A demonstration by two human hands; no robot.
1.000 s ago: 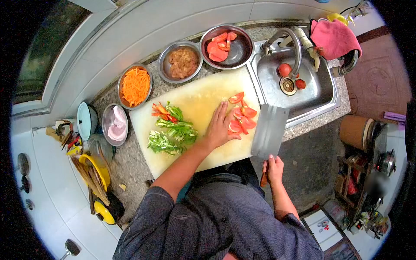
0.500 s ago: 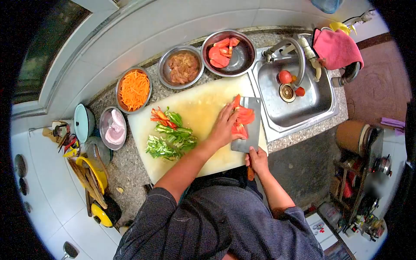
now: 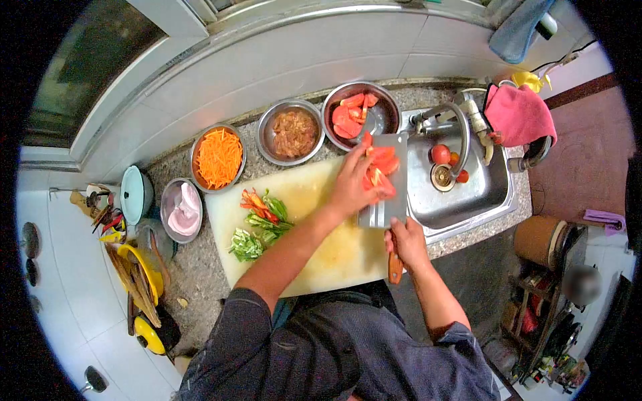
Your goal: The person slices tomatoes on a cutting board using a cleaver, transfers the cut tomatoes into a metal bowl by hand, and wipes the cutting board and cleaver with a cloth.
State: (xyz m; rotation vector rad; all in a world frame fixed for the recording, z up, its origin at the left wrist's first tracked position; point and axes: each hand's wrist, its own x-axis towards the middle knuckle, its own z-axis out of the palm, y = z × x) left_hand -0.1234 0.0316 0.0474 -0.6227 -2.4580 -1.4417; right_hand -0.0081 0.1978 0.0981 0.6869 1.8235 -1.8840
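Observation:
My right hand (image 3: 406,244) grips the wooden handle of a broad cleaver (image 3: 391,200), whose blade lies flat under red tomato pieces (image 3: 382,164). My left hand (image 3: 351,182) presses its fingers against the left side of these pieces, over the right part of the white cutting board (image 3: 311,267). Just beyond the blade is a metal bowl (image 3: 388,120) with more tomato pieces in it. On the board's left part lie sliced green peppers (image 3: 247,245) and red pepper strips (image 3: 257,204), partly covered by my left forearm.
Bowls of shredded carrot (image 3: 217,158), meat (image 3: 294,134) and a pale pink item (image 3: 185,212) line the board's far and left sides. To the right, the sink (image 3: 485,194) holds a few tomatoes under a curved faucet (image 3: 463,137). A yellow basin (image 3: 152,277) stands left.
The cleaver moved left and slid under the tomato pieces, then rose with them toward the tomato bowl. My left hand moved along with the pieces. The view has shifted too.

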